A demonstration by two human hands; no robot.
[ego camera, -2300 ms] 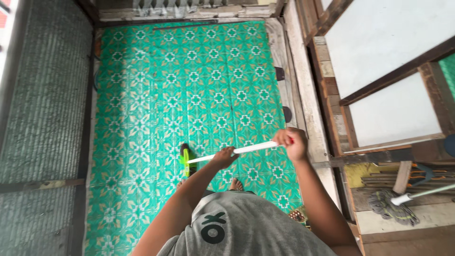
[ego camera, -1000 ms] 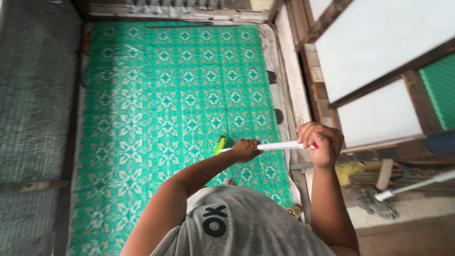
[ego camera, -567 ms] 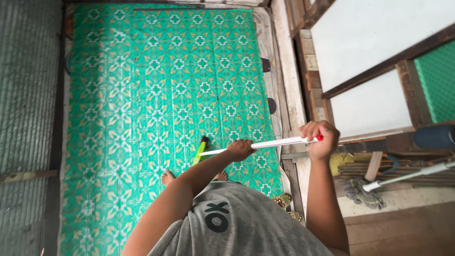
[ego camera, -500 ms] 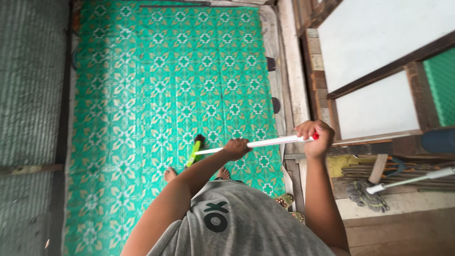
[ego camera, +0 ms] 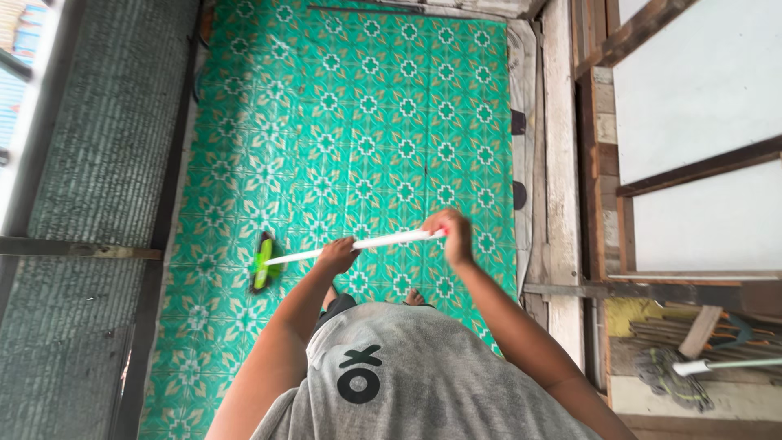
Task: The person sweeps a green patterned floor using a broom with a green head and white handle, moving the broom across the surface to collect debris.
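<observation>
the green patterned floor mat (ego camera: pixel 366 122) fills most of the view, a vinyl sheet of repeating star and flower tiles that runs from the far wall down to the person's feet. its left edge lies against a dark corrugated wall (ego camera: pixel 98 179), and its right edge stops short of a pale wooden plank strip (ego camera: pixel 558 147) beside a framed white partition (ego camera: pixel 700 98). below the partition, at the bottom right corner of the view, a string mop (ego camera: pixel 672 379) lies among loose wooden slats, well apart from the hands.

the person, in a grey shirt (ego camera: pixel 415 375), stands at the near edge of the mat and holds a broom across the body. the white broom handle (ego camera: pixel 358 244) slants from upper right down to lower left, probably so that the head can drag flat along the floor. the right hand (ego camera: pixel 452 232) is clenched round the top end of the handle, fingers wrapped over it, likely steering. the left hand (ego camera: pixel 338 254) grasps the handle lower down, closed round it, which looks like the hand that presses and pushes.

the green broom head (ego camera: pixel 262 262) sits on the mat near its left edge, bristles touching the surface, just beside the dark border strip. a bare foot (ego camera: pixel 415 298) peeks out above the shirt, on the mat near its right side.
</observation>
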